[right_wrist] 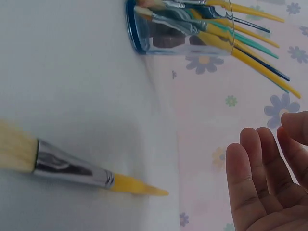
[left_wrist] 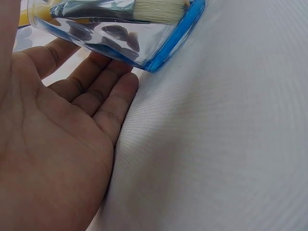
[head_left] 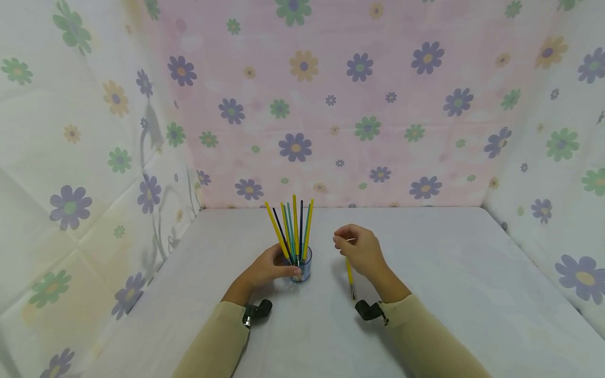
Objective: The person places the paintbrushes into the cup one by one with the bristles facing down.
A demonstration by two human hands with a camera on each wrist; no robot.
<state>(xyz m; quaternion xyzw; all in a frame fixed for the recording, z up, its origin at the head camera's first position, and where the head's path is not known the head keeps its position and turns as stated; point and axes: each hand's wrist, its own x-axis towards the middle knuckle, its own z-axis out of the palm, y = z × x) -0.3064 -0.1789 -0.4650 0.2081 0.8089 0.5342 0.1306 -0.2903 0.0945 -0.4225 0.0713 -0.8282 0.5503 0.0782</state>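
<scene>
My left hand [head_left: 267,270] holds a clear glass [head_left: 306,266] with a blue base, thumb across the near side and fingers behind it. Several paintbrushes [head_left: 294,231] with yellow, green and dark blue handles stand in the glass, bristles down, as the pale bristles [left_wrist: 159,10] in the left wrist view show. To the right, my right hand [head_left: 361,249] hovers with bent fingers, thumb and index fingertips close together. Below it is a single yellow paintbrush [right_wrist: 72,166], bristles towards me. Its tapered handle end lies apart from the fingers in the right wrist view.
A white cloth covers the table [head_left: 449,262]. Flower-printed fabric [head_left: 331,105] hangs along the back and both sides. Dark wrist cameras sit at both cuffs; the right camera [head_left: 368,310] is close to the loose brush's bristles.
</scene>
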